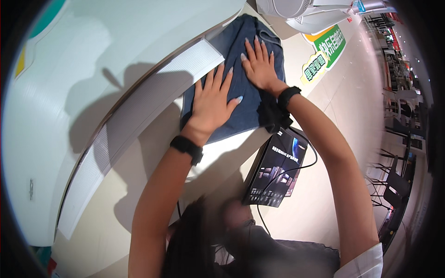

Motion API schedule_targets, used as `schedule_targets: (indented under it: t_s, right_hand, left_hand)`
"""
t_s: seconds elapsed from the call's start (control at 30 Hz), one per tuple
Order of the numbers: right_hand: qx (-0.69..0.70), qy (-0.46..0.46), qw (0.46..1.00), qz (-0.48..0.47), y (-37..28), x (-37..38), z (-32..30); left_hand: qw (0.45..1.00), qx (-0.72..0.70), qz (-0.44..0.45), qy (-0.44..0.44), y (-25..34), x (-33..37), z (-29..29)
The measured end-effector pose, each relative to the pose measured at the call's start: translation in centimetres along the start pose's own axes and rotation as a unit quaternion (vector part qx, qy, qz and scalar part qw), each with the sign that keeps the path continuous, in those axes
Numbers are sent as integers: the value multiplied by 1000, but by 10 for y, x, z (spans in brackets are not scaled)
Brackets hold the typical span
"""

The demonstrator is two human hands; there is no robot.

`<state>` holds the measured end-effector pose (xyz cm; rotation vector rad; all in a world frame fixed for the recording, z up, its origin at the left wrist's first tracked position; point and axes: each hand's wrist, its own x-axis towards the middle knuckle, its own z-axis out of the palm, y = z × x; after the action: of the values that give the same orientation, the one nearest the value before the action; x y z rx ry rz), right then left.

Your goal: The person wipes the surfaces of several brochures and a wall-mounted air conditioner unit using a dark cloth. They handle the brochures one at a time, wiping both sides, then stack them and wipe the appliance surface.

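A dark blue folded cloth [245,109], which looks like denim, lies on a pale surface at the top centre. My left hand [211,104] rests flat on its left part, fingers stretched out and thumb spread. Farther up and to the right, my right hand [260,65] also presses flat on the cloth, its fingers a little apart. Neither hand grips anything. Black bands circle both wrists. Beside my left fingertips is the end of a long white ribbed strip [211,53]. A dark bunched piece [273,111] hangs by my right wrist; what it is I cannot tell.
A large white glossy appliance [46,139] fills the left side. Below the cloth lies a black printed box or booklet [278,169], crossed by a thin black cable [306,166]. Green and yellow signs [331,48] stand at the upper right, near white appliance parts [320,23]. Dark chairs [396,185] stand far right.
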<state>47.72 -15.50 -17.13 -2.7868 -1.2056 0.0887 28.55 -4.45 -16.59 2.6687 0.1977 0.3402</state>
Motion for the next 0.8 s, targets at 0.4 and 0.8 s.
schedule_targets:
  t_s: [0.4, 0.8]
  right_hand:
    - [49, -122, 966, -221, -159, -225, -9]
    - [90, -31, 907, -409, -237, -109, 16]
  left_hand:
    - [969, 26, -108, -219, 21, -270, -104]
    - [965, 89, -193, -152, -75, -274, -136]
